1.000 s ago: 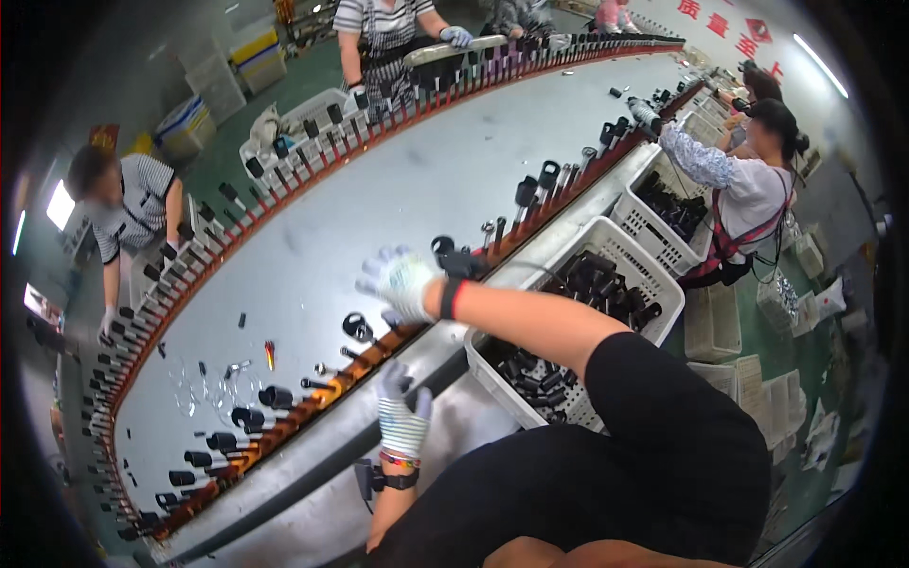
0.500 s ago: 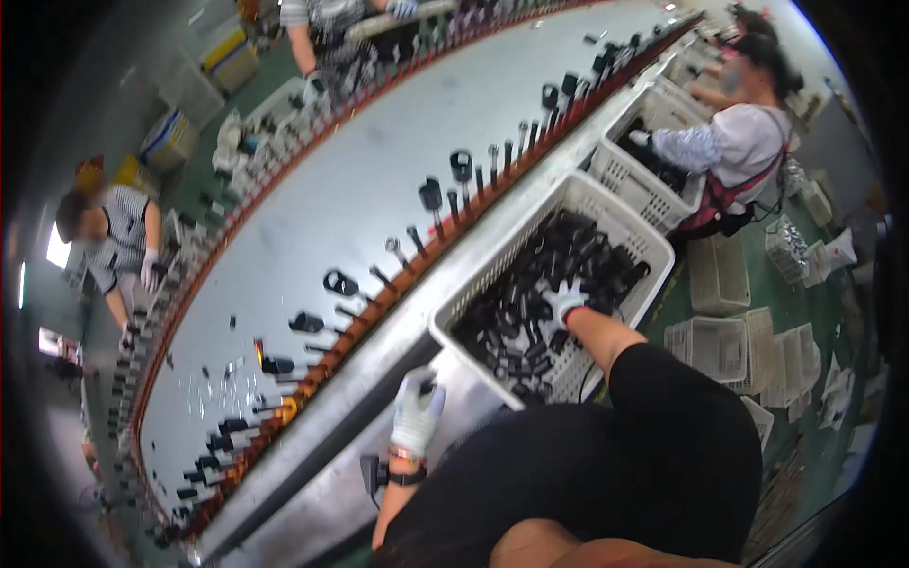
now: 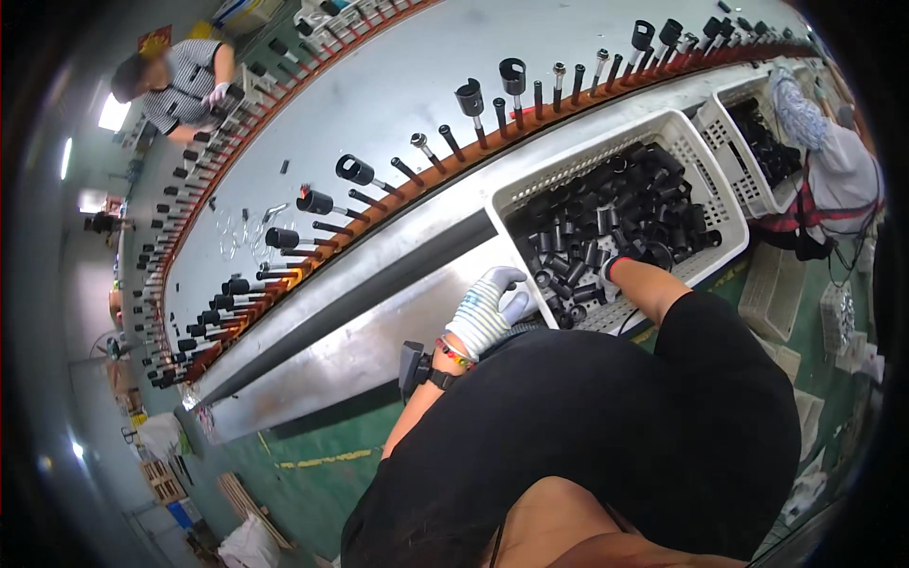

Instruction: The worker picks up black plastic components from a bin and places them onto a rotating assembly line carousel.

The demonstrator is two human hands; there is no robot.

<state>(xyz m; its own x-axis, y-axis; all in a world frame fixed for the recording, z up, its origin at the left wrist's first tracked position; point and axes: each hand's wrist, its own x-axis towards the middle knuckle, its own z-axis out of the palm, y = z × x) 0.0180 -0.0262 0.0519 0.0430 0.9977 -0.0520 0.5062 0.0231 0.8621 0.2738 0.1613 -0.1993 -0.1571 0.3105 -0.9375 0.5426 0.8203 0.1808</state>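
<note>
The right hand (image 3: 608,272) sits in a white basket (image 3: 717,182) of black parts (image 3: 653,194)

At far left, a red poster (image 3: 154,40) bears marks too small to read. Before it, a co-worker (image 3: 185,80) in a striped top and gloves stands across the grey worktop (image 3: 379,104). Clear pieces (image 3: 229,237) lie there, and black cups (image 3: 512,74) on stems line its brown edge. The left hand (image 3: 485,308) is just beside the basket's left end; blue print on its striped glove is too small to read. Its fingers curl, thumb apart; a dark bit shows between them, whether held I cannot tell. The basket is heaped with loose black parts. Among them the right hand's fingers are hidden, so their state cannot be told. Next comes a second basket (image 3: 727,151), also containing black parts, beside a patterned sleeve (image 3: 798,109).
</note>
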